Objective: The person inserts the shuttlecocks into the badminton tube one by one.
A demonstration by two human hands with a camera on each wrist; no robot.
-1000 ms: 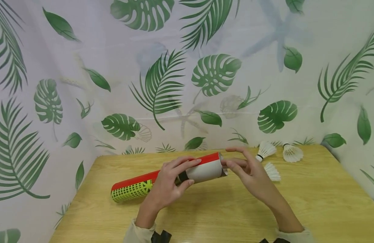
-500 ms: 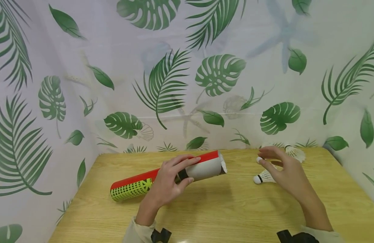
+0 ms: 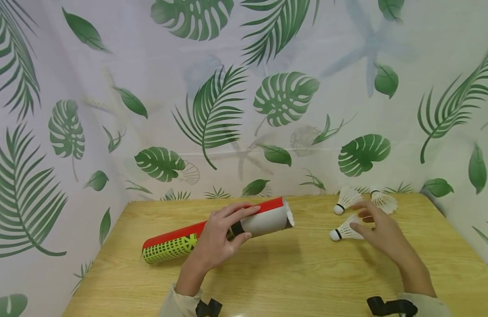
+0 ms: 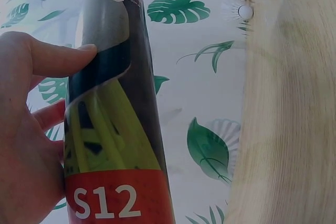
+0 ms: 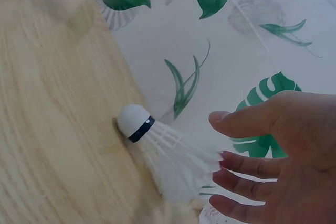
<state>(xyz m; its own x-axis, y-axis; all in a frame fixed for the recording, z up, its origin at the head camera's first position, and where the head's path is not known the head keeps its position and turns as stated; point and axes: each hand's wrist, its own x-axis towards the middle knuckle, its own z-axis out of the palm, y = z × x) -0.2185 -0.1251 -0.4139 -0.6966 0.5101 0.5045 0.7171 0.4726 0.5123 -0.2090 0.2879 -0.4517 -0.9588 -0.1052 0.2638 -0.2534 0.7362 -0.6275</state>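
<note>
Gripping a long cardboard-like tube in red, pale grey and black with a yellow-green lattice print [image 3: 264, 223], the left hand [image 3: 218, 240] lays its fingers over the top and its thumb along the near side. The tube lies aslant, one end between eight and nine o'clock, the other between two and three; the left wrist view shows white "S12" lettering on its red band. The right hand [image 3: 382, 229], at three o'clock from the tube, has its thumb and loosely bent fingers spread and has hold of nothing; they hover about the skirt of the nearest white feathered shuttlecock with a black-banded round head [image 3: 346, 230], and whether they touch it cannot be told. This shuttlecock points its head towards nine o'clock. At its twelve o'clock lies a second white shuttlecock, also black-banded [image 3: 348, 198], head towards seven; at its two o'clock, near the table's far edge, a third white shuttlecock [image 3: 385, 202], head towards eleven. All three lie on the yellowish wood-grain table [image 3: 267, 281], before a white hanging printed with green leaves [image 3: 228, 57].
</note>
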